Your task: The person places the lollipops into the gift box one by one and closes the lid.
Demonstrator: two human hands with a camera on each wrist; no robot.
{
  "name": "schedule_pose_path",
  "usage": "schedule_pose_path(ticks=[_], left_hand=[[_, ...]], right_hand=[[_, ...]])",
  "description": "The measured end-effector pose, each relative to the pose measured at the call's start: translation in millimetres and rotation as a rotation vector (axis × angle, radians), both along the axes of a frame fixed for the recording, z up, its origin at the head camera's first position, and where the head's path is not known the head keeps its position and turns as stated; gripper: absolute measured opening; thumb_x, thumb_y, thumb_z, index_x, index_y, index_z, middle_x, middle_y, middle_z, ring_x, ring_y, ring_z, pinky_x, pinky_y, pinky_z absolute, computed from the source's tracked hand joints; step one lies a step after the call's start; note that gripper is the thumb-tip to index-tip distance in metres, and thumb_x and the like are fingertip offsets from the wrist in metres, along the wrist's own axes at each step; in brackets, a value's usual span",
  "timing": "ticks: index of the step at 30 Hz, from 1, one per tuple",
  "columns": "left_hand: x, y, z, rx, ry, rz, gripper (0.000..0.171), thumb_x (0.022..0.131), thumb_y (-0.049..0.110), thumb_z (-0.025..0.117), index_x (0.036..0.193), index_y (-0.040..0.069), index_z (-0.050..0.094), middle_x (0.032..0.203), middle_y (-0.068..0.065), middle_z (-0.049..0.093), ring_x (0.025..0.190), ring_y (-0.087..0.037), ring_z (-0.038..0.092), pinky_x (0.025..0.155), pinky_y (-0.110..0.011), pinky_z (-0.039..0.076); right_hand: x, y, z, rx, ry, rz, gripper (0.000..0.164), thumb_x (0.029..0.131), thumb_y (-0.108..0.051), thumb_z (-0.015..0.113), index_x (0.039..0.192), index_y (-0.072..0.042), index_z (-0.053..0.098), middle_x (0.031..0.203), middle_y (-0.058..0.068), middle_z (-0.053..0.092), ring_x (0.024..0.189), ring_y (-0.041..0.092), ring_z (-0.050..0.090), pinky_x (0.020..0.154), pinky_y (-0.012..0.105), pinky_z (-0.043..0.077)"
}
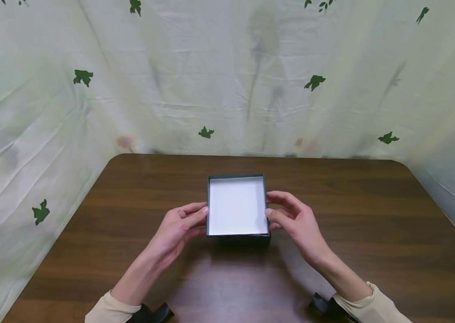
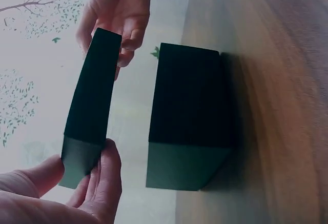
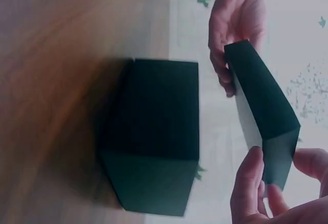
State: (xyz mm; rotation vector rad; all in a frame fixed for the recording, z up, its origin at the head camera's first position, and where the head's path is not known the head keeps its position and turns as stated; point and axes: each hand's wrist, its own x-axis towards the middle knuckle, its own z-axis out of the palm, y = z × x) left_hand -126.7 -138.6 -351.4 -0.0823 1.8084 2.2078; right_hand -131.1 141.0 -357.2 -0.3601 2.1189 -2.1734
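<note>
A shallow dark green box lid [image 1: 237, 204], white on the inside, is held up between both hands, with its white face towards the head camera. My left hand [image 1: 181, 226] pinches the lid's left side, thumb near the upper rim and fingers below. On the right side, my right hand [image 1: 296, 224] grips it in the same way. Below the lid stands a deeper dark green box [image 2: 189, 101] on the table. Both wrist views show a gap between lid and box. From the head view the lid hides most of the box, so its top cannot be seen.
The brown wooden table [image 1: 130, 197] has rounded far corners. Behind it and along the sides hangs a pale curtain [image 1: 211, 80] with green leaf shapes. Dark straps with small black devices [image 1: 159, 312] sit at both wrists, by the cream sleeves.
</note>
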Motion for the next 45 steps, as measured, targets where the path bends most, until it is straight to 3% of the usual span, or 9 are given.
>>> schedule_pose_path(ticks=[5, 9, 13, 18, 25, 30, 34, 39, 45], left_hand=[[-6.9, 10.5, 6.0, -0.04, 0.054, 0.008, 0.041, 0.096, 0.017, 0.065, 0.129, -0.006, 0.057, 0.119, -0.017, 0.063, 0.1, -0.024, 0.063, 0.088, -0.035, 0.051], [-10.7, 17.1, 12.7, -0.092, 0.15, 0.005, 0.04, 0.094, 0.018, 0.068, 0.129, 0.0, 0.059, 0.094, -0.012, 0.066, 0.081, -0.023, 0.06, 0.075, -0.031, 0.052], [-12.7, 20.8, 18.6, -0.12, 0.242, -0.009, 0.041, 0.094, 0.015, 0.068, 0.132, 0.006, 0.057, 0.078, -0.011, 0.066, 0.066, -0.021, 0.058, 0.062, -0.028, 0.049], [-13.7, 20.7, 21.1, -0.142, 0.315, -0.024, 0.04, 0.095, 0.005, 0.064, 0.134, 0.01, 0.058, 0.087, -0.013, 0.069, 0.066, -0.02, 0.059, 0.061, -0.03, 0.049], [-16.3, 19.4, 17.8, -0.053, 0.245, -0.068, 0.034, 0.1, 0.025, 0.06, 0.132, 0.014, 0.061, 0.088, -0.011, 0.055, 0.07, -0.024, 0.055, 0.071, -0.034, 0.052], [-18.5, 21.7, 12.1, -0.019, 0.163, -0.042, 0.037, 0.094, 0.023, 0.068, 0.129, 0.01, 0.061, 0.086, -0.007, 0.061, 0.075, -0.021, 0.057, 0.076, -0.034, 0.052], [-19.8, 22.1, 6.6, -0.056, 0.132, -0.017, 0.039, 0.092, 0.013, 0.069, 0.13, 0.011, 0.059, 0.105, -0.012, 0.067, 0.088, -0.02, 0.061, 0.082, -0.035, 0.052], [-21.7, 23.3, -1.0, -0.129, 0.146, -0.007, 0.049, 0.092, 0.01, 0.067, 0.139, 0.012, 0.053, 0.132, -0.015, 0.057, 0.11, -0.024, 0.06, 0.086, -0.036, 0.051], [-21.9, 25.0, -11.0, -0.256, 0.196, 0.009, 0.048, 0.093, 0.01, 0.066, 0.139, 0.003, 0.053, 0.134, -0.014, 0.058, 0.114, -0.024, 0.06, 0.086, -0.033, 0.052]], right_hand=[[-4.7, 13.4, 9.7, 0.098, 0.059, -0.025, 0.045, 0.093, -0.014, 0.069, 0.136, -0.011, 0.058, 0.113, 0.015, 0.063, 0.075, 0.026, 0.062, 0.064, 0.032, 0.053], [-5.9, 21.7, 18.8, 0.151, 0.104, -0.054, 0.046, 0.093, -0.016, 0.069, 0.137, -0.012, 0.057, 0.098, 0.02, 0.066, 0.059, 0.027, 0.057, 0.061, 0.032, 0.053], [-7.4, 25.0, 23.7, 0.101, 0.15, -0.06, 0.045, 0.094, -0.01, 0.068, 0.138, -0.009, 0.056, 0.106, 0.02, 0.067, 0.073, 0.027, 0.068, 0.068, 0.037, 0.057], [-9.3, 25.6, 24.7, -0.004, 0.178, -0.025, 0.035, 0.097, -0.009, 0.061, 0.131, 0.0, 0.059, 0.124, 0.02, 0.06, 0.093, 0.03, 0.069, 0.08, 0.041, 0.056], [-11.9, 26.3, 20.0, 0.012, 0.134, -0.054, 0.028, 0.097, -0.02, 0.065, 0.118, -0.002, 0.068, 0.13, 0.012, 0.06, 0.115, 0.027, 0.06, 0.085, 0.037, 0.054], [-14.0, 25.7, 9.8, 0.023, 0.112, -0.028, 0.026, 0.092, -0.014, 0.07, 0.115, -0.001, 0.066, 0.13, 0.011, 0.058, 0.108, 0.027, 0.063, 0.083, 0.041, 0.055], [-16.2, 23.9, 2.4, 0.033, 0.074, -0.013, 0.036, 0.09, -0.012, 0.072, 0.125, -0.005, 0.062, 0.128, 0.013, 0.06, 0.104, 0.026, 0.066, 0.083, 0.041, 0.055], [-19.1, 20.8, -5.6, 0.07, 0.028, -0.011, 0.046, 0.091, -0.016, 0.072, 0.133, -0.01, 0.059, 0.13, 0.011, 0.061, 0.111, 0.024, 0.064, 0.085, 0.044, 0.054], [-18.5, 18.2, -15.2, 0.122, 0.015, -0.019, 0.046, 0.09, -0.019, 0.073, 0.134, -0.013, 0.06, 0.132, 0.008, 0.06, 0.111, 0.024, 0.063, 0.083, 0.038, 0.055]])
